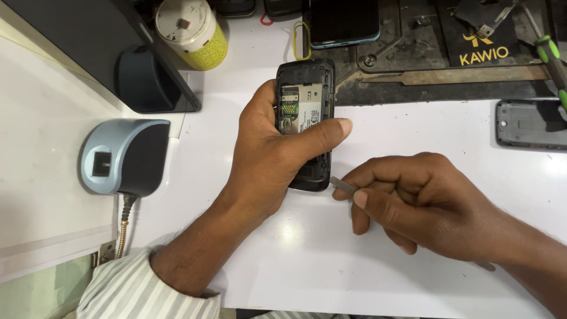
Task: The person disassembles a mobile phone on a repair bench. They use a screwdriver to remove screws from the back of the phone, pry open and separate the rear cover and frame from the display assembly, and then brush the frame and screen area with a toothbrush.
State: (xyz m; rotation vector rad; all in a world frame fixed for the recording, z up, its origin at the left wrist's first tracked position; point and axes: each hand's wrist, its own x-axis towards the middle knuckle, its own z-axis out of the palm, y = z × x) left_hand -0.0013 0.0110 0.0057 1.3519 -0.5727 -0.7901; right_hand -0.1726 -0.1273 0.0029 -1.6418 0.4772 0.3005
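Our left hand (269, 156) has a tight grip around the small black phone with its back cover off (305, 121), held just above the white surface (307, 254). Our right hand (422, 204) pinches a thin grey metal tool (342, 185), its tip touching the phone's bottom corner. If we push too hard, the tool could slip and scratch the green board inside. A grey back cover (530, 124) lies well apart on the right.

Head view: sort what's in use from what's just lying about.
In use:
left hand gripping the opened phone
right hand pinching a small grey tool

Lying about:
back cover
smartphone
fingerprint scanner
yellow tub
green-handled screwdriver
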